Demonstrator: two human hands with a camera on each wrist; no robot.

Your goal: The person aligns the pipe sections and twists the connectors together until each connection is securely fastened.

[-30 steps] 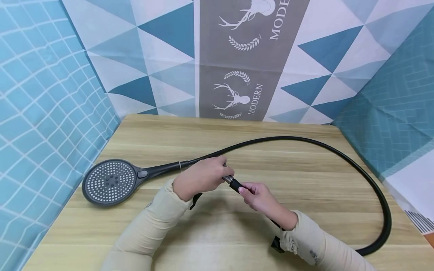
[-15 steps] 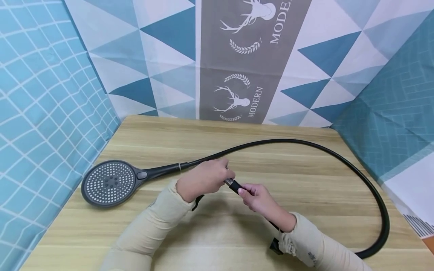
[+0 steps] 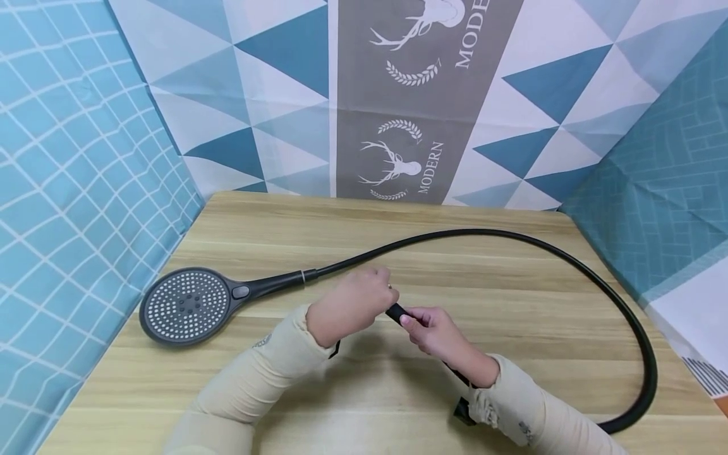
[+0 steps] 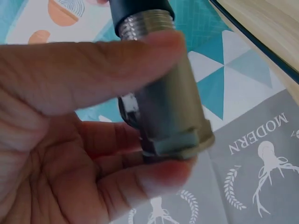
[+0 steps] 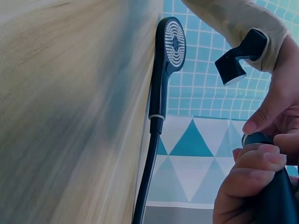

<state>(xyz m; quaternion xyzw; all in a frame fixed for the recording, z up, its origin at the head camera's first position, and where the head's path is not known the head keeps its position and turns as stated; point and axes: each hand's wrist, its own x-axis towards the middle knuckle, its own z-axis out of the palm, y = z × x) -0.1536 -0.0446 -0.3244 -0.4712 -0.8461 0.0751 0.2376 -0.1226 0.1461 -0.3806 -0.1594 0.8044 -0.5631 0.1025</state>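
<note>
A patterned backdrop (image 3: pixel 290 50) of blue and white triangles stands along the far edge, with a grey panel (image 3: pixel 361 95) carrying white deer and the word MODERN. Blue gridded sheeting (image 3: pixel 74 158) rises on the left and teal sheeting (image 3: pixel 654 183) on the right. Between them lies the pale wooden surface (image 3: pixel 455 278). A long black hose (image 3: pixel 472 232) sweeps across it in a wide curve, its near end passing behind the right sleeve (image 3: pixel 529 411); the left sleeve (image 3: pixel 256 379) is pale too. At the hose's other end a dark shower head (image 3: pixel 184 306) lies face up near the left edge.

The left hand (image 3: pixel 354 300) and right hand (image 3: pixel 440 335) meet above the middle of the surface, just beside each other. The right hand's fingers (image 5: pixel 252 158) are curled round a black tube (image 3: pixel 396 311). An angular black piece (image 5: pixel 240 56) sits against the left cuff. The left hand's thumb and fingers (image 4: pixel 154 179) are clamped on opposite sides of a metal fitting (image 4: pixel 168 107), tilted in line with the tube's end. A silvery threaded collar (image 4: pixel 149 21) shows between fitting and tube; how far they are joined I cannot tell
</note>
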